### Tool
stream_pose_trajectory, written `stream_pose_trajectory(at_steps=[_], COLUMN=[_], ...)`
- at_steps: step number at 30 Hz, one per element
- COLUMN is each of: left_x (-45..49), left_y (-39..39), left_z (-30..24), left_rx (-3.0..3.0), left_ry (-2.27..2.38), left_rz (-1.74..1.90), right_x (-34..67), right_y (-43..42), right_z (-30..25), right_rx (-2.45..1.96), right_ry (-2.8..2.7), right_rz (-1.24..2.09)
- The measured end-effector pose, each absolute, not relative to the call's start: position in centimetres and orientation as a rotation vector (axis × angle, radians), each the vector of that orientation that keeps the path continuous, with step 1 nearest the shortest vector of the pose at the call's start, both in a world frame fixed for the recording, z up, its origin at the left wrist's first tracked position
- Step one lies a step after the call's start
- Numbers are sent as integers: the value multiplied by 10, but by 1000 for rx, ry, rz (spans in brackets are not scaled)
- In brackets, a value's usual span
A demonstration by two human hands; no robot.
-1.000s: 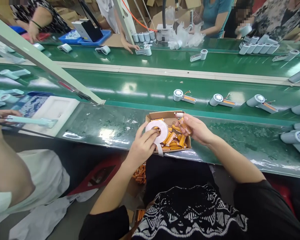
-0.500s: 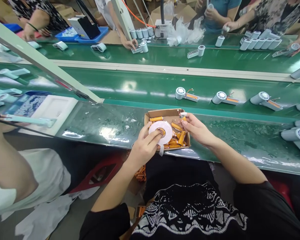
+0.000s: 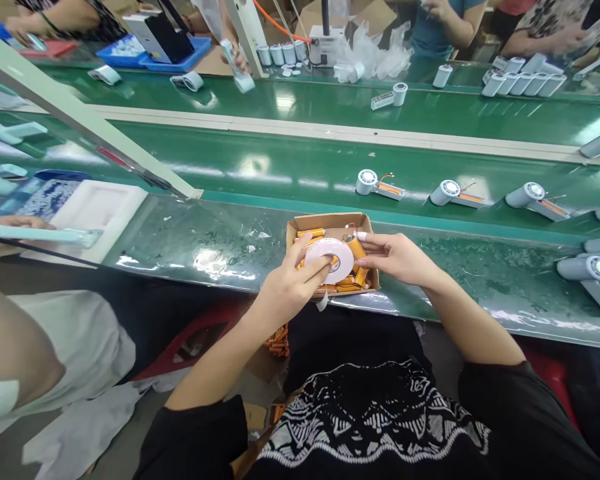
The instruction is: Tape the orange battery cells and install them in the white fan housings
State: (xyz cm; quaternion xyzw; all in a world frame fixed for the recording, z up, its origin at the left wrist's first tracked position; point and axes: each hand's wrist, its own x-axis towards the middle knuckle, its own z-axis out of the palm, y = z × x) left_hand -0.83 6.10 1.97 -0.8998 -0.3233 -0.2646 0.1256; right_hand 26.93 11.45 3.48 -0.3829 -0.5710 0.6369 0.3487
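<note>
A white roll of tape (image 3: 347, 257) is gripped by my left hand (image 3: 293, 280), fingers through its core, with a short loose end hanging below. Between the fingers and thumb of my right hand (image 3: 403, 259) is an orange battery (image 3: 355, 249) with thin wires at its top. A white wrap covers one of my right fingertips. Both hands are over an open cardboard box (image 3: 330, 220), in which several more orange batteries (image 3: 347, 285) lie jumbled. The roll hides part of the box's contents.
Beyond the bench edge, a green conveyor belt (image 3: 260, 160) carries grey fan-like units (image 3: 367, 182) with orange batteries in their handles. More grey units (image 3: 585, 268) stand at the right. A slanted metal post (image 3: 95, 110) crosses the left. Co-workers' hands are at the left and far side.
My right hand has turned the battery so more of its orange side shows beside the roll. My left hand has shifted the tape roll slightly right. Across the belt, a co-worker has lifted a unit.
</note>
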Motion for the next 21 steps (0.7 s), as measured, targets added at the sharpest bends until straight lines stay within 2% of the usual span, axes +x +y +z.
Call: stream_pose_trajectory(at_steps=[3,8,11,14,18,21], left_x=[7,52,78,94,87,55], left_y=[61,57,49,37,46,76], left_z=[18,3,-5,-8,-12,-18], left_rx=[-2555,-2308,-2288,-2370,-2505,-2622], left_ry=[-1008,-1193,-1243,-1235,-1280,-1550], left_rz=[-838,-1116,-1265,-1334,-1184,-930], right_x=[263,218,209,245,327,363], right_y=[108,73,67,89,139,145], right_z=[29,0,-5,17,53,43], right_rx=[-986,-873,-868,-804,-573,-684], right_ry=[-1197,-582,-492,-578,-565,-605], right_rz=[1585,1086,1009,966,582,703])
